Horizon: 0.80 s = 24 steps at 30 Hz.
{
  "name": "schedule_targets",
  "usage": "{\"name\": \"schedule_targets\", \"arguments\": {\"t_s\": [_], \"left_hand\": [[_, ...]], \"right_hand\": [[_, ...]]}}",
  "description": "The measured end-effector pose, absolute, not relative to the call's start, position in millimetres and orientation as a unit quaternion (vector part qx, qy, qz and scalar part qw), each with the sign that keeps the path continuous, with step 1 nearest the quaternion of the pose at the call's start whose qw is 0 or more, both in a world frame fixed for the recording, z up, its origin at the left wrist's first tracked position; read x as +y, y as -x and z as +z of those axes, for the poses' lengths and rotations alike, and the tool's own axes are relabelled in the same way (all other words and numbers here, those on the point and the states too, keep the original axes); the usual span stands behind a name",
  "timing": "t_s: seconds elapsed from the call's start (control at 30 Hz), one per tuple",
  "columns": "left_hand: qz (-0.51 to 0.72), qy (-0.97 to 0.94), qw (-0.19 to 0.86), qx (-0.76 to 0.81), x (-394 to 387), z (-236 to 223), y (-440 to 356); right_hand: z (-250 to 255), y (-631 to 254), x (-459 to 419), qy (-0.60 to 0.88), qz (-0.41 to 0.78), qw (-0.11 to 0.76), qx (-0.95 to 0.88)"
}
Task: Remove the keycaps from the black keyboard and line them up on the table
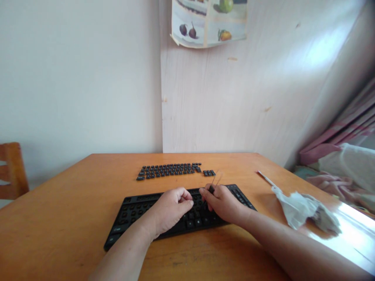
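Note:
A black keyboard (pixel 205 221) lies slightly askew on the table, many of its key positions bare of caps, with some caps left along the front and right. Over its middle, my left hand (pixel 172 208) is closed, thumb against curled fingers; whatever is between them is too small to make out. My right hand (pixel 224 202) is shut on a keycap puller (pixel 211 189), a small dark piece with two thin wires pointing up and away. Behind the keyboard, removed keycaps (pixel 170 170) stand in neat rows, and a short separate group of keycaps (pixel 209 172) sits at their right.
To the right on the wooden table (pixel 73 210) lies a crumpled whitish plastic bag (pixel 295 208), with a thin stick (pixel 265 178) behind it. A wooden chair (pixel 16 169) stands at the left. Pinkish cloth (pixel 331 183) is heaped beyond the right edge.

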<state>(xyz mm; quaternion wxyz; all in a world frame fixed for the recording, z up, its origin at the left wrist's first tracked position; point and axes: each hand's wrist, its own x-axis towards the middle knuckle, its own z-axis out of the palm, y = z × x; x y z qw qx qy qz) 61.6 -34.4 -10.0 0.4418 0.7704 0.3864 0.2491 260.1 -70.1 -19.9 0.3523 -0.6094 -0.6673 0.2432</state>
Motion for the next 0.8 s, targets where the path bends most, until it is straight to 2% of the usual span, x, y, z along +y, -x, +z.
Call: {"name": "schedule_targets", "arguments": {"t_s": [0.2,0.37,0.63,0.8], "left_hand": [[0.235,-0.767,0.448,0.395,-35,-7,-61],[0.26,-0.753,0.461,0.392,-36,-8,-64],[0.32,-0.68,0.546,0.371,-43,-6,-71],[0.323,-0.669,0.557,0.371,-41,-9,-70]], "right_hand": [[-18,-264,-65,0.639,0.28,0.431,-0.573],[-22,-264,-67,0.595,0.278,0.475,-0.586],[-22,-244,-83,0.539,0.276,0.474,-0.64],[-23,-245,-84,0.532,0.262,0.468,-0.655]]}}
